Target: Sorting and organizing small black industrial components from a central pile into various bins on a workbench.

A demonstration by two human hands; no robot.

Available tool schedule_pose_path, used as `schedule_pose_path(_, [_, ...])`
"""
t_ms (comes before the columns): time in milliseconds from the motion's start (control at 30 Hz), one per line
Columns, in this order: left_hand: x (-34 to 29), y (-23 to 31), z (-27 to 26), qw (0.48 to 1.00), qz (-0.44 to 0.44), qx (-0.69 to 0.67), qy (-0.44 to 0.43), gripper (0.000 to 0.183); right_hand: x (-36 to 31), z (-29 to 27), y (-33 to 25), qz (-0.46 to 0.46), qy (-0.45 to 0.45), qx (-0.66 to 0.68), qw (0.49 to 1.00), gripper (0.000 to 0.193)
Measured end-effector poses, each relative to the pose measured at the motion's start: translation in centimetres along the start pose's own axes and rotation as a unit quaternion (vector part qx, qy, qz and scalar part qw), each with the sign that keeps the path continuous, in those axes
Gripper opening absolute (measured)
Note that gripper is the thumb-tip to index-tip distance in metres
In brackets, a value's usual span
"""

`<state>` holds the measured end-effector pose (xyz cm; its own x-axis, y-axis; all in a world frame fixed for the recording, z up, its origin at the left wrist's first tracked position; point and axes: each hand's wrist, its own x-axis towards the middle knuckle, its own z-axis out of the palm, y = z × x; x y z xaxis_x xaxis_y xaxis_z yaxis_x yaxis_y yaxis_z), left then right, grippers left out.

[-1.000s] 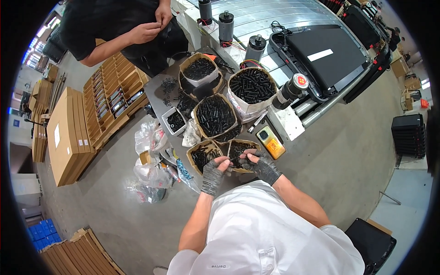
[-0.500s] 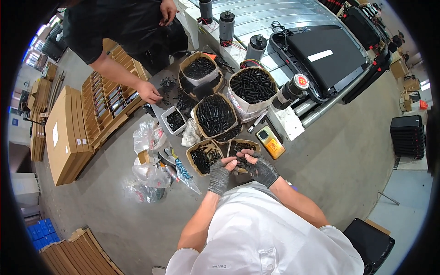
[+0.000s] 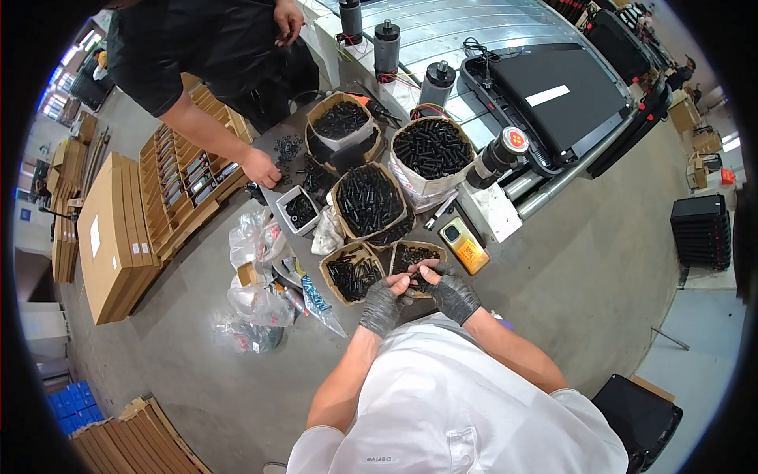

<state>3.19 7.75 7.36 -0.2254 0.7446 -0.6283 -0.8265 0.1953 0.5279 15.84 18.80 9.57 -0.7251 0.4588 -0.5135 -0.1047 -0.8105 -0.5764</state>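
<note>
In the lower middle of the frame, a brown box (image 3: 440,248) holds small black pieces (image 3: 409,257); a second carton (image 3: 331,287) just to its left holds longer, thin black pins (image 3: 353,271). Above these stands a larger box (image 3: 342,224), full of black cylindrical parts. A tall white-sided container (image 3: 426,187) at upper centre is heaped with short black cylinders, and a pale-lined carton (image 3: 345,141) to its left has finer black pieces. A small white tray (image 3: 305,227) left of centre holds dark parts, some ring-shaped.

The table (image 3: 298,128) shows its slanting edge left of centre, where a co-worker's hand (image 3: 260,168) rests beside loose black rings (image 3: 288,148). The containers crowd close together; a phone (image 3: 464,246) lies right of the brown box. Open floor (image 3: 576,292) spreads over the right of the frame, and plastic bags (image 3: 260,304) lie at lower left.

The gloved left hand (image 3: 382,306) and right hand (image 3: 453,297) meet over the near side of the brown box. Their fingers are bent, thumbs and tips drawn close together; whether they grip a piece cannot be told. The small black pieces lie just beyond and beneath the fingertips.
</note>
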Motion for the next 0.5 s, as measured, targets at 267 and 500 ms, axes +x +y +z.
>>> schedule_pose_path(267, [0.6,-0.6,-0.6,0.999,-0.01,-0.043,-0.021,0.026,-0.6,1.1,0.1,-0.085,0.103,-0.27,0.954,0.024])
schedule_pose_path(500, [0.6,-0.7,-0.4,0.999,-0.001,-0.024,0.026,0.025,-0.8,1.3,0.1,-0.16,0.098,-0.385,0.904,0.026])
